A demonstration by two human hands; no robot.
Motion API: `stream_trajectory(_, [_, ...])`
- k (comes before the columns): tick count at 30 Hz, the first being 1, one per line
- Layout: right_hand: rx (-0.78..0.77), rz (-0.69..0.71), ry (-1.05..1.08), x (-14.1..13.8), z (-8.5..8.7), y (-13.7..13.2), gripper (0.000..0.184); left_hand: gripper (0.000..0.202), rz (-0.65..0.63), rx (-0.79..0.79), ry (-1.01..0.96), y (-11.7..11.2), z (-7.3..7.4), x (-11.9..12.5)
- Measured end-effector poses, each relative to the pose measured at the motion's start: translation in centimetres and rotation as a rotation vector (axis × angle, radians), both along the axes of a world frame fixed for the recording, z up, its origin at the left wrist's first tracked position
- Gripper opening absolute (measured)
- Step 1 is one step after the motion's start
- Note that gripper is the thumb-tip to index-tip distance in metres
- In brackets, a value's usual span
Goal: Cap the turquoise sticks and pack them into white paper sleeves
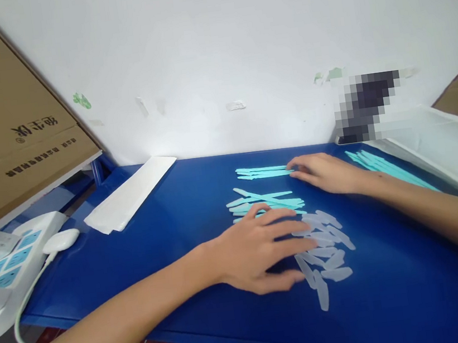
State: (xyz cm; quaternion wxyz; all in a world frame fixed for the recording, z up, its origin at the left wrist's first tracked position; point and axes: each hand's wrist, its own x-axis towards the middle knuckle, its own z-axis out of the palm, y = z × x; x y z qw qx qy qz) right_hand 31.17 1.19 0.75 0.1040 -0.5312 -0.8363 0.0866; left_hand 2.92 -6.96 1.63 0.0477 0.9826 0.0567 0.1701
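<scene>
Nearest the camera, the left forearm [117, 321] crosses the front of the blue table [190, 193], bringing the left hand [252, 253] palm-down over the middle. Its fingers are spread and grip nothing visible, the tips over the edge of a loose heap of translucent pieces [326, 251], probably left within easy reach. Beyond, partly under that hand, lies a crossed bunch of turquoise sticks [257, 196]. Farther back, the right hand [324, 173] has thumb and forefinger at the right ends of a neater row of sticks [263, 172], seemingly to line them up; I cannot tell whether they pinch or only touch. Right of that hand, another turquoise bundle [389, 167] lies slantwise, perhaps set aside. The wall [203, 40] backs the table.
</scene>
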Motion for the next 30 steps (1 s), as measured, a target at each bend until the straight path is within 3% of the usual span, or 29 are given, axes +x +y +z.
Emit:
stream_trajectory(4, [-0.095,-0.022,0.044,-0.1,0.6,0.0,0.034,0.041,-0.062,0.012,0.079,-0.3,-0.4,0.2])
stream_trajectory(11, [-0.34,0.018,0.051,0.3,2.3,-0.1,0.035,0.029,-0.033,-0.014,0.018,0.2,-0.7,0.0])
stream_trajectory(17, [-0.488,0.049,0.014,0.7,3.6,-0.6,0.034,0.022,-0.005,-0.213,0.053,0.0,0.0,0.0])
stream_trajectory(21, [-0.498,0.032,-0.012,0.6,4.3,-1.1,0.033,0.014,0.059,-0.352,0.135,-0.1,0.9,0.0])
stream_trajectory(26, [-0.46,-0.004,-0.014,0.5,4.5,-1.2,0.028,0.012,0.065,-0.337,0.133,-0.1,1.0,-0.2])
stream_trajectory(30, [-0.405,-0.023,-0.014,0.0,3.9,-1.3,0.021,0.012,0.097,-0.322,-0.009,0.7,0.7,-0.7])
